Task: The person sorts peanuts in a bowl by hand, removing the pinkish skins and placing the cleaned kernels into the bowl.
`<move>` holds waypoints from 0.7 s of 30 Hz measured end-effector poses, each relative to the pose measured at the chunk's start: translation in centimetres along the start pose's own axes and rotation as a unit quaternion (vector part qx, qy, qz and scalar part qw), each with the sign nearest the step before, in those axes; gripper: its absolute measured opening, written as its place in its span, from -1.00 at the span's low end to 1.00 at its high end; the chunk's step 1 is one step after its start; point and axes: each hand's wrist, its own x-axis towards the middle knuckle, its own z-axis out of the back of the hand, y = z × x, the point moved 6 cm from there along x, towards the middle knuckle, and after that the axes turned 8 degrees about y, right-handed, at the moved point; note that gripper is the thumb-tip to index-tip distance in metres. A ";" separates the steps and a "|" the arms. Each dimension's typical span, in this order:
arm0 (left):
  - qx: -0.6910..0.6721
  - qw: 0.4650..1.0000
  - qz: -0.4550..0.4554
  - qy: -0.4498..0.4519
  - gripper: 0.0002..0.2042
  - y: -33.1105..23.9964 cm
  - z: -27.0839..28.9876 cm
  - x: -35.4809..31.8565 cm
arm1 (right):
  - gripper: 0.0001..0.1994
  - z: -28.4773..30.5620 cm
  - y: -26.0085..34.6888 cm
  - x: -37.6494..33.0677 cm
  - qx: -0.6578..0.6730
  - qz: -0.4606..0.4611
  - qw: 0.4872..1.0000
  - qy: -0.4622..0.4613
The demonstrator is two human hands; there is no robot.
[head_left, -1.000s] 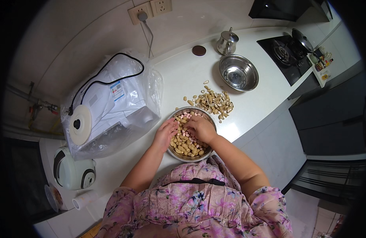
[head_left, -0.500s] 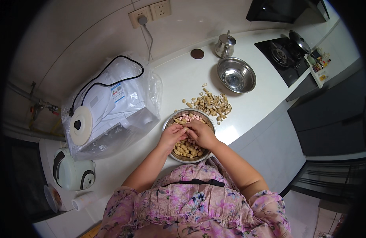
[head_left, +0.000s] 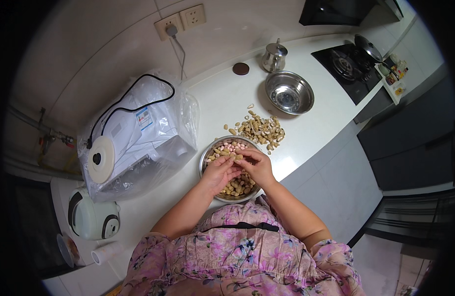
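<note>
A steel bowl (head_left: 202,165) close to my body holds unshelled peanuts (head_left: 237,187) in its near part and pink shelled kernels (head_left: 233,146) toward its far rim. Above it, my left hand (head_left: 219,175) and my right hand (head_left: 258,170) meet with the fingertips pinched together. Between them is a peanut (head_left: 238,157), partly covered by the fingers; whether its shell is cracked cannot be made out. Just beyond the bowl, a loose heap of peanut shells (head_left: 262,129) lies on the white counter.
An empty steel basin (head_left: 309,101) and a lidded steel pot (head_left: 274,56) stand farther back, beside a dark round lid (head_left: 241,68). A plastic-wrapped white appliance (head_left: 153,130) fills the left, with a rice cooker (head_left: 94,217) nearer me. A gas stove (head_left: 341,71) sits at far right.
Both hands have risen slightly toward the bowl's far side, and the fingers have shifted so the peanut between them shows more. The whole view has moved a little.
</note>
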 end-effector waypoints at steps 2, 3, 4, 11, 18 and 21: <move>0.011 1.000 0.001 0.001 -0.86 0.0 0.0 -0.1 | -0.78 0.0 0.4 -0.3 0.003 -0.018 1.000 0.004; 0.016 1.000 0.000 0.002 -0.86 0.0 0.0 -0.2 | -0.78 0.0 0.8 -0.4 0.007 -0.035 0.999 0.011; 0.018 1.000 -0.002 0.005 -0.86 0.1 -0.1 -0.2 | -0.78 -0.1 1.1 -0.6 0.011 -0.052 0.998 0.018; 0.162 0.987 -0.011 0.014 -0.80 -0.8 -1.8 -0.6 | -0.82 0.8 3.6 -0.8 -0.153 0.028 0.988 -0.025; 0.257 0.966 -0.015 0.026 -0.75 -0.9 -2.0 -0.6 | -0.86 0.5 4.1 -1.1 -0.202 0.076 0.976 -0.008; 0.261 0.965 -0.008 0.016 -0.72 -0.9 -2.1 -0.8 | -0.86 0.3 3.9 -1.1 -0.195 0.075 0.978 -0.005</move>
